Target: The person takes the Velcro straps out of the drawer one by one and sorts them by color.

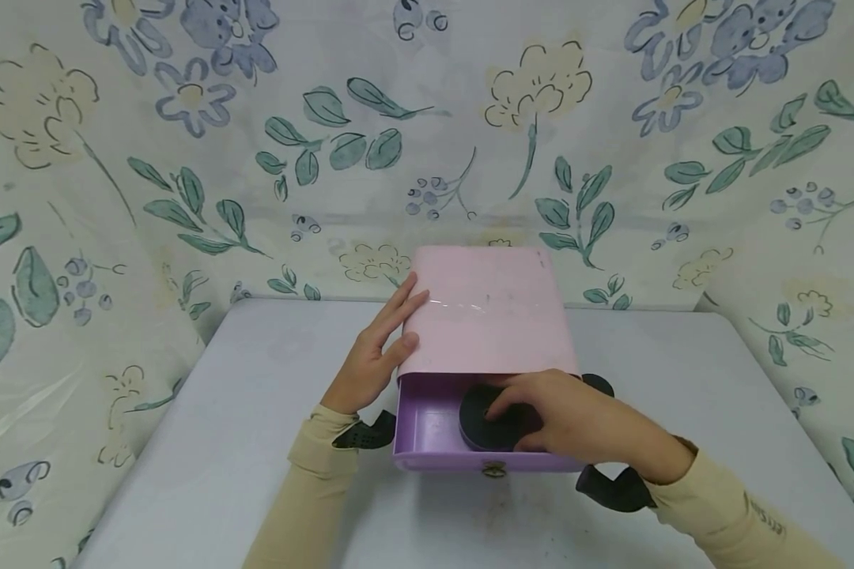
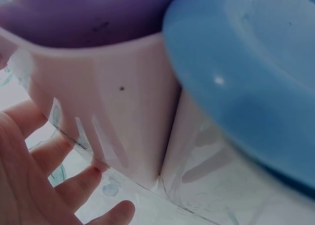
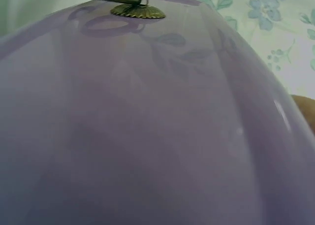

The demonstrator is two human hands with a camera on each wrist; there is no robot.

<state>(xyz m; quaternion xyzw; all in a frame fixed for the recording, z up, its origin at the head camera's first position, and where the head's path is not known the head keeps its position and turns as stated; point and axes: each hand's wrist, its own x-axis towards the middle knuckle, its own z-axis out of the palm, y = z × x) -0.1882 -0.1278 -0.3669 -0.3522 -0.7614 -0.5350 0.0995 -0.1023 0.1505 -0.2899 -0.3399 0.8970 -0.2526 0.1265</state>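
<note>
A pink box [image 1: 487, 316] with a purple drawer [image 1: 427, 419] pulled out of its front stands on the table. My left hand [image 1: 373, 348] lies along the box's left side, fingers extended; in the left wrist view its spread fingers [image 2: 78, 185] are beside the pink wall. Inside the drawer sits a black round disc [image 1: 477, 423] with a hole near its middle. My right hand [image 1: 576, 415] reaches in over the drawer's right part and grips the disc, index finger bent at the hole and thumb by the near edge. The hand hides the disc's right side.
A brass-coloured ring pull [image 1: 494, 469] hangs on the drawer front, seen close in the right wrist view. A blue rounded surface [image 2: 221, 77] fills the right of the left wrist view. Flower-printed cloth [image 1: 441, 158] hangs behind the white table [image 1: 270, 379].
</note>
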